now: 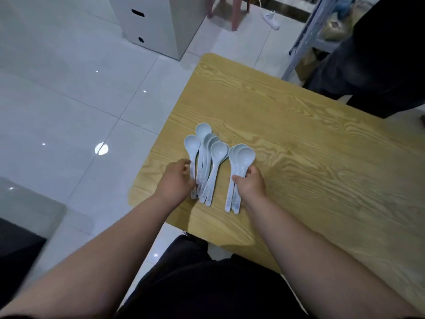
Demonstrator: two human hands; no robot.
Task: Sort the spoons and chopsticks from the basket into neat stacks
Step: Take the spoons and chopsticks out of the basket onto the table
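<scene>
Right hand (250,183): fingers and thumb wrapped round the handles of the nested stack (242,157), bowls pointing up-frame.
Left hand (176,180): thumb and curled fingers closed on the handles at the left edge of the loose spoons (212,153).
Loose spoons: fanned and overlapping, just left of the nested stack, centre of frame.
Table (310,146): wood-grain top under both groups, filling the right half.
Cabinet (149,24): white, upper middle, on pale floor tiles.
</scene>
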